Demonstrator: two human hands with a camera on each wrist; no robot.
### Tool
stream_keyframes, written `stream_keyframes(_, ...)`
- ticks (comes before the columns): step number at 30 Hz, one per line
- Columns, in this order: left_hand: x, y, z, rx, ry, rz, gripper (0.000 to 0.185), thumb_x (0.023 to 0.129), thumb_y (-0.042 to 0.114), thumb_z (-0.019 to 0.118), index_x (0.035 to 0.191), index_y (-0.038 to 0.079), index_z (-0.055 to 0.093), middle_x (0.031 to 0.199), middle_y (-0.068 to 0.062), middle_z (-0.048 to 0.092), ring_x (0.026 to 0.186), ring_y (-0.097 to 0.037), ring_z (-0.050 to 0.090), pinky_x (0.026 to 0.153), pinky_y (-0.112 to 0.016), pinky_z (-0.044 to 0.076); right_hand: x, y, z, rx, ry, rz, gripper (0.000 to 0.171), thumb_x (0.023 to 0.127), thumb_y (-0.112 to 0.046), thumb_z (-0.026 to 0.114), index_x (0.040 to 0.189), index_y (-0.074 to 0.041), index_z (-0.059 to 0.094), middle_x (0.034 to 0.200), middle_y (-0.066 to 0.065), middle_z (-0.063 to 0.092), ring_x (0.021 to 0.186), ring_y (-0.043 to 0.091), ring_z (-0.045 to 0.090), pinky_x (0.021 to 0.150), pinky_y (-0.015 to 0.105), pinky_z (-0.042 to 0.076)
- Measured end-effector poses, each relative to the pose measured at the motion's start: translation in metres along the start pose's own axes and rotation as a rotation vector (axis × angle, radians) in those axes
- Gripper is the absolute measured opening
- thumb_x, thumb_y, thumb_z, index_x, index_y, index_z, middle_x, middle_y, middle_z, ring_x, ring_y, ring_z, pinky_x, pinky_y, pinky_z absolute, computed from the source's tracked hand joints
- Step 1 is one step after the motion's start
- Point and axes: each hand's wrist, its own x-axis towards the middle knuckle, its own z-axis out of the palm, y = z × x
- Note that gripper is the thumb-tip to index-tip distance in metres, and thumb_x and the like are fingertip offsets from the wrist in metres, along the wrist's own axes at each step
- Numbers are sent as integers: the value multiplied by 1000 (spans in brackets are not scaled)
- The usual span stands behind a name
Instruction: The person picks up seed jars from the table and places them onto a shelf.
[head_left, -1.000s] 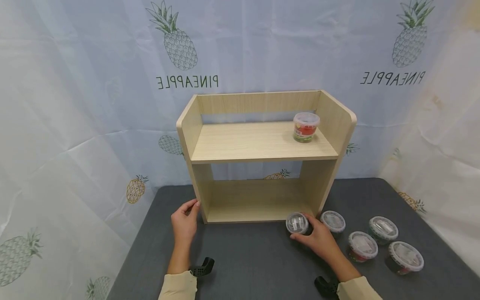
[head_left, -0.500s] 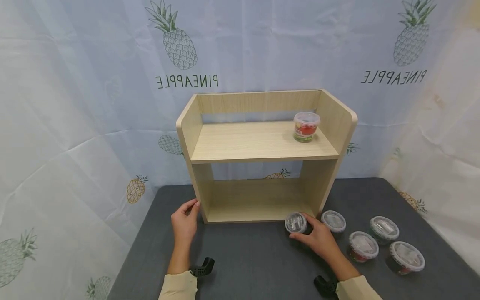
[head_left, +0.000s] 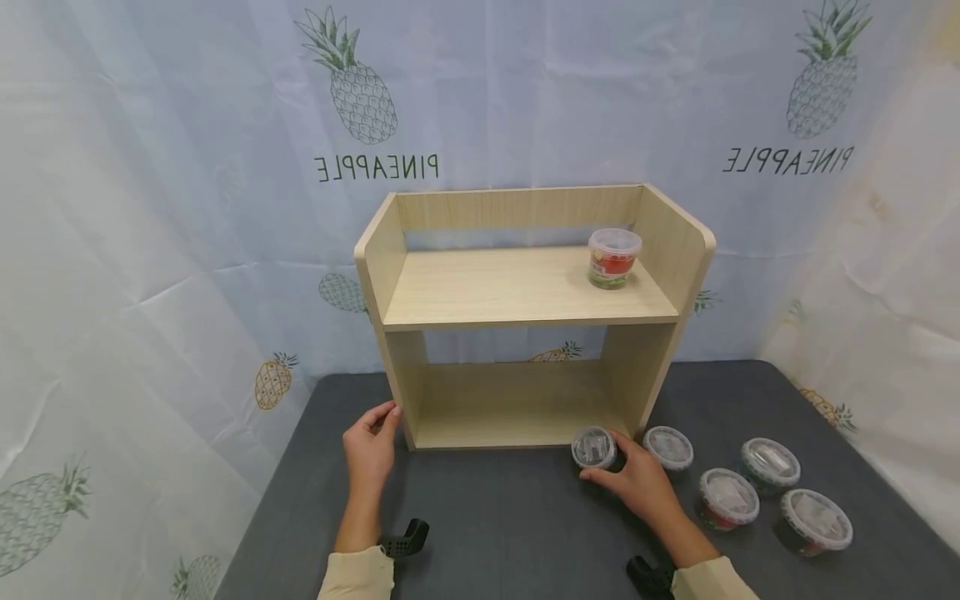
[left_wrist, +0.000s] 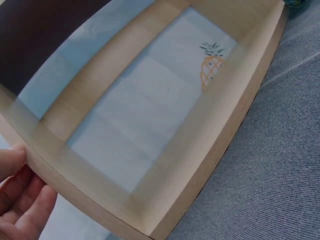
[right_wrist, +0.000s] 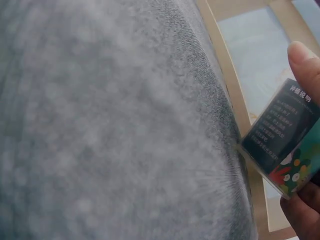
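the right hand [head_left: 637, 479] grasps a small tub [head_left: 594, 447] between thumb and fingers, the lid showing just left of that grip, near the shelf's lower front edge. well to the left of it, the left hand [head_left: 371, 446] pinches the side edge of the shelf [head_left: 517, 285]. right of the tub grip, four more tubs [head_left: 729, 493] stand on the table [head_left: 487, 533], while one upper tub [head_left: 613, 260] sits on the top board, above and behind it.

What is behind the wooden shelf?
Through gaps in the wooden shelf, a pale cloth shows, with an orange pineapple print in the lower opening. What its solid parts cover cannot be seen.
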Motion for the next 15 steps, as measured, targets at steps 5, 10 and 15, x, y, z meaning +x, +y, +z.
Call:
stream_keyframes(5, 1, 1, -1, 2, 11, 2, 20, 93, 20, 71, 105, 5, 76, 98, -12, 75, 81, 5, 60, 69, -12, 47, 2, -2, 0, -34, 1, 14, 97, 64, -57, 85, 136, 1, 55, 123, 27, 64, 107, 43, 64, 87, 56, 49)
stream_keyframes(10, 2, 2, -2, -16, 12, 3, 20, 93, 20, 71, 105, 5, 76, 98, -13, 75, 83, -1, 63, 68, -13, 48, 3, -5, -1, -58, 19, -11, 97, 62, -58, 86, 134, 0, 56, 120, 26, 66, 103, 42, 65, 85, 55, 50)
stream_keyframes(15, -1, -2, -2, -26, -12, -10, 21, 93, 21, 71, 105, 5, 76, 98, -12, 75, 82, 0, 63, 67, -14, 49, -1, -8, -3, -76, -7, -14, 96, 61, -57, 86, 132, 0, 58, 115, 25, 68, 96, 39, 67, 81, 54, 52)
